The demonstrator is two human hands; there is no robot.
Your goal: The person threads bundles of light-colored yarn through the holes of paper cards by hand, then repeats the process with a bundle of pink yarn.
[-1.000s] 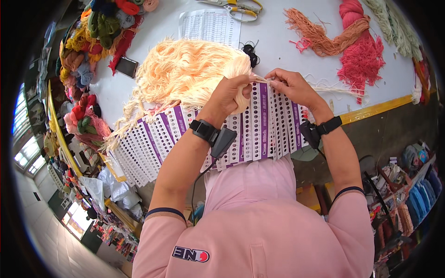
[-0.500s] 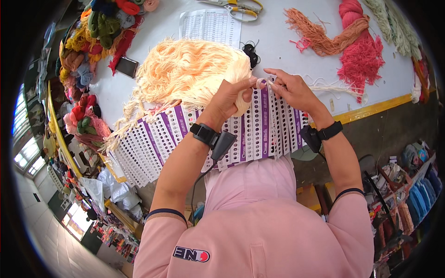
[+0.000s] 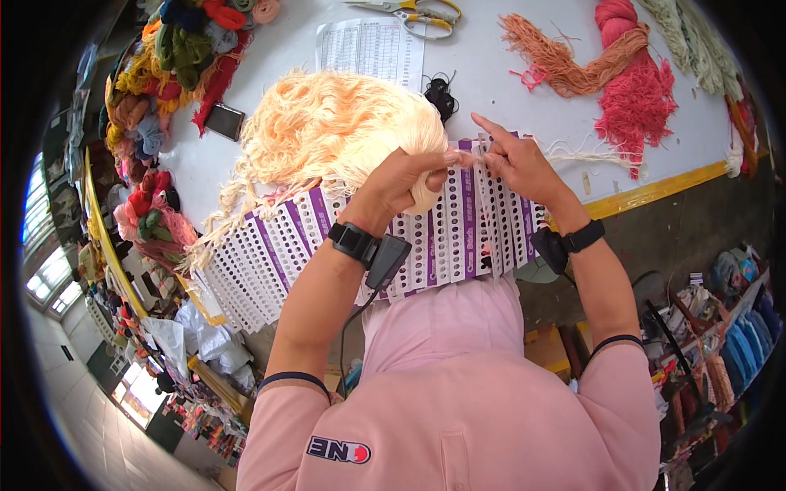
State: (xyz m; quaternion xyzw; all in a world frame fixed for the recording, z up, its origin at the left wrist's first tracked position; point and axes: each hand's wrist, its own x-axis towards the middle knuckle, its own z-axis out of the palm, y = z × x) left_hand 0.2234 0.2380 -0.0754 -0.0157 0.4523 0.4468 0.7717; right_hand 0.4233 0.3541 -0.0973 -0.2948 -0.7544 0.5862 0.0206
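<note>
As I look down past my one pink shirt (image 3: 491, 417), two black wristbands (image 3: 352, 244), one per arm, each carry a black box. My two hands meet above the front edge of the worktop (image 3: 483, 57). My left fingers (image 3: 431, 161) are pinched on one thin pale strand (image 3: 469, 159); my right fingers (image 3: 496, 131) grip it too, forefinger stretched out straight. Only a short length of it spans the gap between them.

Beneath both hands, the punched cards (image 3: 469, 209) fan out over the front edge, white with purple bands, overlapping too much for me to count. One big peach hank (image 3: 319, 131) lies across their far side, its right end at my left hand. A few loose white threads (image 3: 589, 155) trail off to the right.

Just beyond the peach hank sits one black tangle (image 3: 440, 98), with one dark slab (image 3: 224, 121) off to the left. Two heaps of coloured skeins line the left side, a smaller one (image 3: 151, 209) nearer and a larger one (image 3: 184, 53) farther. Far right, one orange hank (image 3: 565, 74) crosses one red hank (image 3: 630, 110), and pale green yarn (image 3: 692, 49) lies beyond. Farthest are one printed sheet (image 3: 368, 53) and one pair of scissors (image 3: 426, 20).
</note>
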